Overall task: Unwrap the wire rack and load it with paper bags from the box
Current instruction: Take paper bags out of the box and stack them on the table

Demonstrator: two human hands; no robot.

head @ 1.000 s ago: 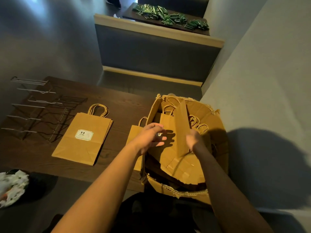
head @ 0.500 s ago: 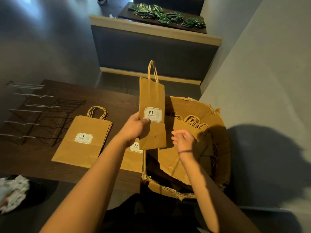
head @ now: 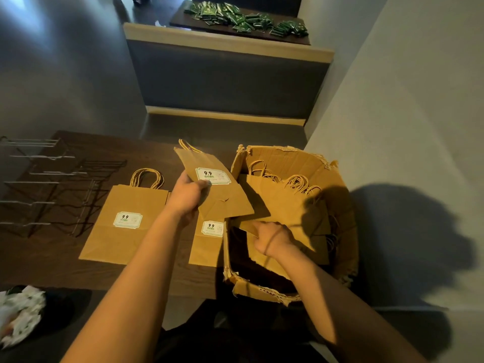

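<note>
My left hand (head: 187,196) grips a flat brown paper bag (head: 217,195) with a white label, tilted over the dark table (head: 65,271). My right hand (head: 272,239) reaches into the torn cardboard box (head: 282,158) and pinches the lower corner of another folded bag (head: 285,205) among several there. A large labelled bag (head: 125,221) lies flat on the table; a smaller one (head: 207,242) lies beside the box, partly under my left arm. The wire rack (head: 52,187) lies at the table's left.
A crumpled white wrapping (head: 18,313) sits at the lower left. A grey bench seat (head: 225,77) stands beyond the table, and green packets (head: 243,19) cover a farther table. A grey wall (head: 408,127) runs along the right of the box.
My left hand lifted a bag out of the box, held it upright, then tilted it down leftward over the table. My right hand went back into the box and took another bag's corner.
</note>
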